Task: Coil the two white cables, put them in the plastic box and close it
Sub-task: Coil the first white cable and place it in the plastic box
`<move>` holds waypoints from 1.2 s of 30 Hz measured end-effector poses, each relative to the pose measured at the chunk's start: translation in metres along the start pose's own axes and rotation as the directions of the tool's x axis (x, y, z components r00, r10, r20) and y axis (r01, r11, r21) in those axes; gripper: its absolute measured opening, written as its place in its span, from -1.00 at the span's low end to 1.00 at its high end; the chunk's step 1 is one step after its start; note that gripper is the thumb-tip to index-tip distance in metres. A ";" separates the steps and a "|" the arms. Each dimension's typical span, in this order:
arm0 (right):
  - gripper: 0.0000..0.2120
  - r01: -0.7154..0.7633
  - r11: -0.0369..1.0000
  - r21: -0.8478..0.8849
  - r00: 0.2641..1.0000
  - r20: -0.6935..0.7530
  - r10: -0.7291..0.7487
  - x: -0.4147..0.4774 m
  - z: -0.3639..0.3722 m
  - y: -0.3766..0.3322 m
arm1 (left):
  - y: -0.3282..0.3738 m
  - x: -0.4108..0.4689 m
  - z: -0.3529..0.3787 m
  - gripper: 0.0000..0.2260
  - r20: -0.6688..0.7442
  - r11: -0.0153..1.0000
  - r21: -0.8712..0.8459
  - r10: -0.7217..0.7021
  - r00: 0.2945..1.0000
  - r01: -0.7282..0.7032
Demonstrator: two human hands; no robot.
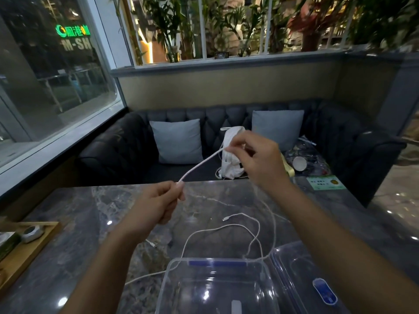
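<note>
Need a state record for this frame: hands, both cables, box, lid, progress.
left hand: pinches the end of the held cable
right hand: pinches the same cable further along, raised above the table
held cable: taut between the hands, the rest hangs down to the table
second cable: loose on the table, uncoiled
plastic box: open, no coil inside
lid: off, lying to the right of the box
progress: nothing coiled or stored yet

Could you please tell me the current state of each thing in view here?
Left hand: pinching the cable's end.
Right hand: pinching the same cable.
Held cable: uncoiled, stretched between both hands.
Other cable: loose on the table, uncoiled.
Plastic box: open.
Lid: off, lying right of the box.
</note>
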State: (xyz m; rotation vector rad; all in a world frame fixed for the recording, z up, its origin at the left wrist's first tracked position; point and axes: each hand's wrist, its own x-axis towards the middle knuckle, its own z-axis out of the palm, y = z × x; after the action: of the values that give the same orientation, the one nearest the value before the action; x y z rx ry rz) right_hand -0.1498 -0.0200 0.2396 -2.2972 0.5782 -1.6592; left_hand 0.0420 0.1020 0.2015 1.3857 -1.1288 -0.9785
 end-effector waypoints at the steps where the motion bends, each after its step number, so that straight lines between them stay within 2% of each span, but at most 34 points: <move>1: -0.85 -0.008 1.000 -0.016 1.000 -0.023 0.007 0.004 -0.003 0.002 | 0.000 -0.002 0.000 -0.71 0.051 0.998 -0.068 -0.001 0.999 0.005; 4: -0.85 -0.077 0.997 -0.019 0.997 0.011 0.077 0.010 -0.008 0.014 | 0.008 -0.008 -0.007 -0.68 0.170 0.956 -0.293 0.031 0.985 0.021; 5: -0.87 -0.145 0.989 0.036 0.988 0.051 0.143 0.008 -0.009 0.018 | 0.012 -0.009 -0.011 -0.69 0.184 0.927 -0.373 0.045 0.982 0.027; 7: -0.78 -0.305 0.935 0.181 0.949 0.142 0.282 0.000 -0.009 0.025 | 0.019 -0.011 -0.019 -0.73 0.222 0.844 -0.532 0.060 0.973 0.069; 9: -0.68 -0.383 0.897 0.221 0.915 0.222 0.336 -0.011 -0.008 0.031 | 0.019 -0.010 -0.026 -0.76 0.360 0.689 -0.700 0.109 0.927 0.191; 11: -0.67 -0.420 0.881 0.219 0.891 0.286 0.353 -0.022 -0.004 0.034 | 0.017 -0.009 -0.030 -0.74 0.456 0.512 -0.797 0.165 0.875 0.319; 15: -0.75 -0.486 0.827 0.281 0.864 0.294 0.408 -0.038 0.005 0.039 | 0.014 -0.013 -0.031 -0.77 0.364 0.415 -0.870 0.178 0.914 0.266; 18: -0.80 -0.526 0.768 0.366 0.849 0.174 0.499 -0.044 0.004 0.042 | 0.015 -0.017 -0.034 -0.82 0.182 0.473 -0.875 0.135 0.974 0.098; 19: -0.80 -0.533 0.749 0.394 0.837 0.116 0.534 -0.045 0.002 0.043 | 0.014 -0.019 -0.036 -0.83 0.152 0.491 -0.868 0.133 0.979 0.068; 21: -0.78 -0.533 0.753 0.386 0.831 0.070 0.552 -0.043 -0.001 0.044 | 0.011 -0.019 -0.040 -0.85 0.149 0.452 -0.890 0.152 0.977 0.065; 23: -0.81 -0.472 0.847 0.246 0.881 0.088 0.465 -0.044 -0.003 0.042 | 0.008 -0.019 -0.042 -0.87 0.185 0.371 -0.922 0.178 0.967 0.109; 25: -0.88 -0.215 0.974 -0.066 0.971 0.090 0.220 -0.048 -0.004 0.041 | 0.007 -0.019 -0.042 -0.87 0.157 0.366 -0.927 0.166 0.974 0.087; 26: -0.89 -0.045 0.969 -0.244 0.992 0.106 0.073 -0.051 -0.004 0.040 | 0.007 -0.018 -0.042 -0.88 0.113 0.405 -0.913 0.149 0.982 0.044; 27: -0.88 0.088 0.917 -0.389 0.989 0.145 -0.034 -0.054 -0.005 0.039 | 0.008 -0.017 -0.041 -0.89 0.070 0.452 -0.892 0.135 0.988 0.001; 29: -0.81 0.234 0.808 -0.540 0.960 0.261 -0.103 -0.058 -0.003 0.037 | 0.009 -0.015 -0.039 -0.88 0.013 0.489 -0.871 0.131 0.991 -0.053; 32: -0.74 0.354 0.773 -0.526 0.902 0.410 -0.133 -0.061 0.003 0.030 | 0.011 -0.010 -0.038 -0.76 -0.031 0.480 -0.873 0.113 0.993 -0.082; 36: -0.73 0.490 0.776 -0.397 0.791 0.576 -0.205 -0.065 0.011 0.019 | 0.013 -0.006 -0.037 -0.74 -0.054 0.502 -0.860 0.078 0.995 -0.086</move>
State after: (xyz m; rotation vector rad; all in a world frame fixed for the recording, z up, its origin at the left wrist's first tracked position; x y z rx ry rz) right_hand -0.1608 -0.0080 0.1730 -3.2792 0.5342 -0.9836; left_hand 0.0748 0.1161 0.2182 0.4803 -0.5023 -1.2204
